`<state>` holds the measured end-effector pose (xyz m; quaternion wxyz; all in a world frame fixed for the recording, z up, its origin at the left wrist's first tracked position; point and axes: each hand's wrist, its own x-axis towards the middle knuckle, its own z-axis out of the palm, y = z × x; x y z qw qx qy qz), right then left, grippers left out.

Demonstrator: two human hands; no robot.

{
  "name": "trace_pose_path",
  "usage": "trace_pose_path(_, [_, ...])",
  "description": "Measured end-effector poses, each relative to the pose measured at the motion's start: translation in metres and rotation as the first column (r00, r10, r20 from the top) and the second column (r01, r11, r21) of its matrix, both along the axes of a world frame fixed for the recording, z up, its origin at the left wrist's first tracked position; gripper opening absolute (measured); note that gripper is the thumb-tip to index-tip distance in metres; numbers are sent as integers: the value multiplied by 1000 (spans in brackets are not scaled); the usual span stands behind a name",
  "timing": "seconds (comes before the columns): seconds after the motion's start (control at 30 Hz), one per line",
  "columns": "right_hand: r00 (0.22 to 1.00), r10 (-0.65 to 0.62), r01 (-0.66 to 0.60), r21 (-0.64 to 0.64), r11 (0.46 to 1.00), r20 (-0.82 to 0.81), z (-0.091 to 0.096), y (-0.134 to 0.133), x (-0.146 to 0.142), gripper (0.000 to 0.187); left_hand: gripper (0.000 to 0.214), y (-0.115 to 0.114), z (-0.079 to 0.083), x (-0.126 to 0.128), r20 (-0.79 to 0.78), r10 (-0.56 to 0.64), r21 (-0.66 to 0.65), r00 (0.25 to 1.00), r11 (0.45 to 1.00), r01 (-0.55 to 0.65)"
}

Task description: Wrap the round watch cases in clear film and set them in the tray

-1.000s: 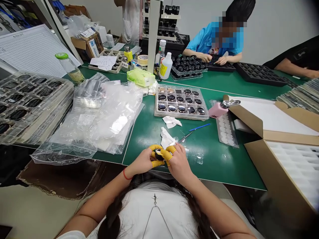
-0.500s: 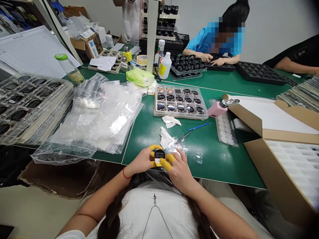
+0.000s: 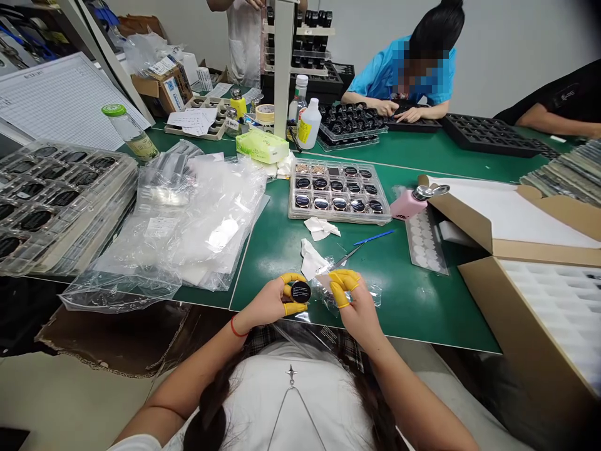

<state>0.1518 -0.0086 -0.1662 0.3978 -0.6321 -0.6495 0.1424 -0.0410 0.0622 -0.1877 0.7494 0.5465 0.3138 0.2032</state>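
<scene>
Yellow finger cots cover several fingertips on both hands. Near the table's front edge, my left hand [image 3: 268, 303] grips a round black disc [image 3: 301, 292] by its rim, the face with small white print turned up. To its right and apart from it, my right hand [image 3: 360, 308] pinches a small whitish piece [image 3: 323, 281], cloth or paper, I cannot tell which. Below that hand lies crumpled clear plastic film [image 3: 373, 293]. Just beyond are a white wipe [image 3: 312, 258] and tweezers [image 3: 354, 252] with a blue part.
A clear tray [image 3: 340, 218] of similar discs lies ahead, a pink pump bottle [image 3: 407, 205] at its right. Plastic bags [image 3: 197, 219] and stacked trays [image 3: 89, 232] fill the left. An open carton [image 3: 516, 326] stands right. Across the table, a person in blue [image 3: 375, 81] works.
My right hand has moved right, away from the disc, taking the whitish piece with it. My left hand still grips the disc in about the same place.
</scene>
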Motion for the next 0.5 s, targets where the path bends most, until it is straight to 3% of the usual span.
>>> trace_pose_path(0.23, [993, 112, -111, -10, 994, 34, -4, 0, -10, 14, 54, 0, -5, -1, -3, -7, -33, 1000, 999, 7])
trace_pose_path(0.5, [999, 53, -53, 16, 998, 14, -5, 2, -7, 14, 50, 0, 1, -1, -5, -13, -45, 1000, 999, 13])
